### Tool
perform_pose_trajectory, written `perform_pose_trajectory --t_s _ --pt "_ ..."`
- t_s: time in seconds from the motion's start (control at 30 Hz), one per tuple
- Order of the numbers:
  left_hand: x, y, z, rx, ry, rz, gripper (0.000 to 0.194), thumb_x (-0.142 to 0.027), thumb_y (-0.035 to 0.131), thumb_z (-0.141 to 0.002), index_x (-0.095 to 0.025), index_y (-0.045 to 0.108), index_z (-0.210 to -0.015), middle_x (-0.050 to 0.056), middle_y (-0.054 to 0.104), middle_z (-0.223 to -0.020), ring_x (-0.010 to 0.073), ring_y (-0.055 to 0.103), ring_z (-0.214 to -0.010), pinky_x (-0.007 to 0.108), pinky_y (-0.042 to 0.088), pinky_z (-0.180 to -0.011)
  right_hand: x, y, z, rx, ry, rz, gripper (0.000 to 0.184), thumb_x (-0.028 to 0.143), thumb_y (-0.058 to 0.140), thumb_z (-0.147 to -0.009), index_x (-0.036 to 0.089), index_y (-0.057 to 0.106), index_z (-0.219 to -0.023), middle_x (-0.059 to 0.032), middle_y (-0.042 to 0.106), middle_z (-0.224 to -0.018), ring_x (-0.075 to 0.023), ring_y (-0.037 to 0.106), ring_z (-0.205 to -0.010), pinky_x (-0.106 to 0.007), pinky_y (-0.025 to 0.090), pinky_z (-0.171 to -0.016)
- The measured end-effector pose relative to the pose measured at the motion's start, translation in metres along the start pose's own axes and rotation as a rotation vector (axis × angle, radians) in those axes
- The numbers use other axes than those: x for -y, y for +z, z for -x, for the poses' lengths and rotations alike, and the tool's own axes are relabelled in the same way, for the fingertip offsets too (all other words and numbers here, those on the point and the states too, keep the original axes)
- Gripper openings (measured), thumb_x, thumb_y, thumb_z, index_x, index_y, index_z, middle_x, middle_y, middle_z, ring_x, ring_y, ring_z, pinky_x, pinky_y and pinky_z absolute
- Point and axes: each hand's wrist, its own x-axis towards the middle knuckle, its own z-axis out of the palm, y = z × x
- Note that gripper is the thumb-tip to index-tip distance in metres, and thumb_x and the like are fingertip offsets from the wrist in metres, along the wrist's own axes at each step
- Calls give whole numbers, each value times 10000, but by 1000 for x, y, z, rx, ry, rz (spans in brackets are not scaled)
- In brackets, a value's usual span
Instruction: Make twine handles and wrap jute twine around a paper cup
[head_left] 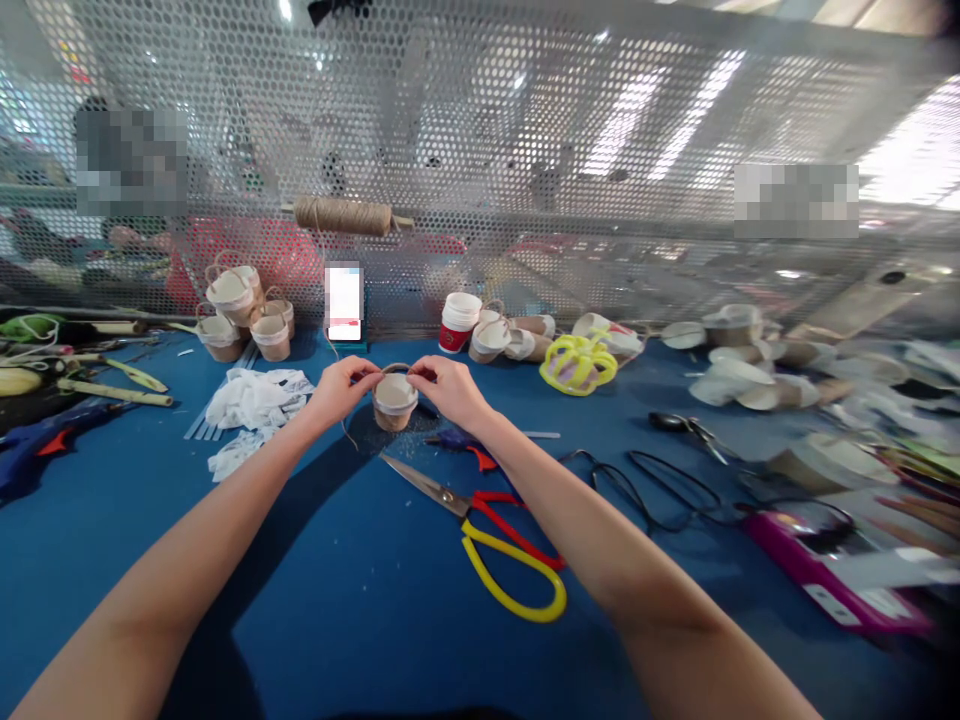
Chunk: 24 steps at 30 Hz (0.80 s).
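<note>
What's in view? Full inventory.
handled cup: 1, brown, centre
other cups: many, brown, back
cup stack: 1, white, back
spool: 1, tan, back
lit screen: 1, white, back
scissors: 1, red, yellow, centre
glue guns: 2, blue, left, centre
looped piece: 1, yellow, right
crumpled material: uncounted, white, left
sticks: several, tan, left
box: 1, magenta, right
mesh panel: 1, grey, back
table: 1, blue, beneath
left grip: 1, bare, centre
right grip: 1, bare, centre

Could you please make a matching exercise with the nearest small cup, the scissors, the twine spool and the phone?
1. Nearest small cup
2. Scissors
3. Twine spool
4. Phone

A. On a stick by the mesh
B. Upright, lit up
C. Red and yellow handles
D. Between left hand and right hand

Pairs: 1-D; 2-C; 3-A; 4-B
</note>
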Motion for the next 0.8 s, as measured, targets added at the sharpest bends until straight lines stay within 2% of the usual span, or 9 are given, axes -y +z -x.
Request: perform_pose_trajectory --t_s 0.37,0.6,0.8 --pt "4 2 2 -5 58 -42 82 -215 536 -752 -165 597 -728 17 593 -687 139 550 -633 258 463 -592 4 -3 2 14 -47 68 50 132 569 -746 153 614 -737 -40 636 -744 -140 549 -684 -247 400 -656" --pt "-1 3 2 -5 72 -98 127 -270 546 -751 -166 609 -788 29 590 -759 151 552 -687 257 462 -595 5 -3 1 22 -48 100 30 135 579 -737 145 606 -734 -44 621 -729 -143 539 -672 -249 399 -646" --pt "-1 5 3 -20 77 -153 110 -243 536 -764 -172 620 -767 26 590 -752 150 557 -690 254 457 -603 7 -3 1 40 -24 115 31 157 577 -743 156 608 -744 -39 626 -743 -138 538 -677 -247 403 -647"
